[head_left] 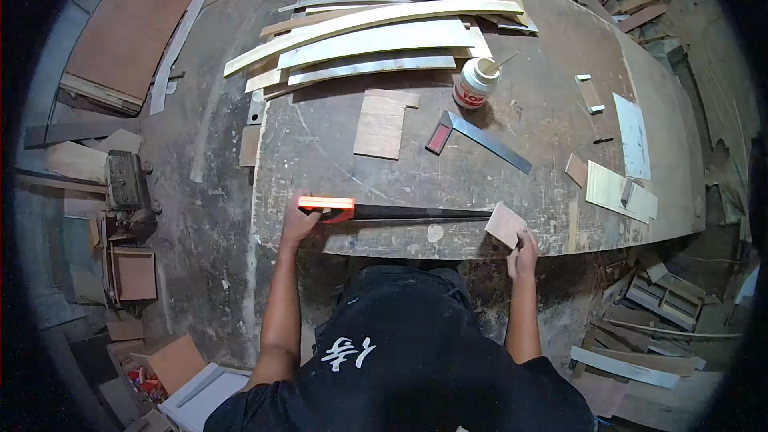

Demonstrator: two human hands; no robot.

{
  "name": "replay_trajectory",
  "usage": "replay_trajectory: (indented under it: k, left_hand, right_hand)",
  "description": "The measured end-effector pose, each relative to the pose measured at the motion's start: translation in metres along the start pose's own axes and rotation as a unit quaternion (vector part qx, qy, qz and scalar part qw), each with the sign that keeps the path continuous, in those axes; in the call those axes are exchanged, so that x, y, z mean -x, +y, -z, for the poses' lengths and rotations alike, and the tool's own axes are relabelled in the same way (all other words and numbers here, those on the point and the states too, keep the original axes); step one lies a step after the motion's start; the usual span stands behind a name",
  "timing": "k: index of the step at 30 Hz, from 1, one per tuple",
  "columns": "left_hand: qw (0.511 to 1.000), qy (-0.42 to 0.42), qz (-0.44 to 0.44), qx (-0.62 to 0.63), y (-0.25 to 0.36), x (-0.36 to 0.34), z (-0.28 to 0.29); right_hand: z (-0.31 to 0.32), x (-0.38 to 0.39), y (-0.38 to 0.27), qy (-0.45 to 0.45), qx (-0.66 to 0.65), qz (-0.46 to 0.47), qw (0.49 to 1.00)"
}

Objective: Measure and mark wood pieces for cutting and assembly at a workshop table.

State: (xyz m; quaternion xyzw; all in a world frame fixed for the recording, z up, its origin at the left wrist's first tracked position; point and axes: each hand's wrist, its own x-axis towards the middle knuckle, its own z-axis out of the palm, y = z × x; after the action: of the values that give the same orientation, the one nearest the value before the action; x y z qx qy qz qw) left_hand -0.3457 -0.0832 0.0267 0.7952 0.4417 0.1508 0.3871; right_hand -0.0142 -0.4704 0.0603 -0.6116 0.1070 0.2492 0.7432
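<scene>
Our left hand (294, 224) is wrapped around the orange handle of a handsaw (408, 213), whose dark blade stretches rightward along the near side of the surface (308, 164). Our right hand (522, 254) grips a small wooden board (506, 225) at the saw's tip; we cannot tell whether they touch. Beyond the blade we see a try square (490, 142) and a white bottle (466, 94).

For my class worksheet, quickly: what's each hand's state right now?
Left hand: closed, holding the saw by its handle.
Right hand: closed, holding a small wood piece.
</scene>
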Motion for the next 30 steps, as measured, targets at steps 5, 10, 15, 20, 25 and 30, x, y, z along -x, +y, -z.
replay_trajectory:
  k: [5,10,15,20,25,30]
  left_hand:
    - [0.987,-0.056,-0.033,0.146,0.033,0.006,-0.008]
    - [0.976,-0.163,-0.077,0.124,0.080,0.015,-0.002]
    - [0.970,-0.150,-0.027,0.187,0.094,0.018,-0.016]
    - [0.890,-0.099,0.050,0.442,0.088,0.005,-0.033]
    - [0.865,-0.075,0.032,0.496,0.135,0.004,-0.026]
    - [0.872,-0.128,0.042,0.471,0.197,0.041,-0.017]
  right_hand:
    - [-0.013,0.007,0.009,-0.076,0.099,-0.033,0.992]
    - [-0.015,0.016,0.030,-0.207,0.305,-0.071,0.927]
    - [-0.020,0.028,0.046,-0.198,0.417,0.007,0.887]
    - [-0.057,0.029,0.050,-0.187,0.348,-0.029,0.918]
    - [-0.065,0.003,0.074,-0.098,0.364,0.063,0.924]
    - [-0.078,0.052,0.018,-0.120,0.367,0.169,0.907]
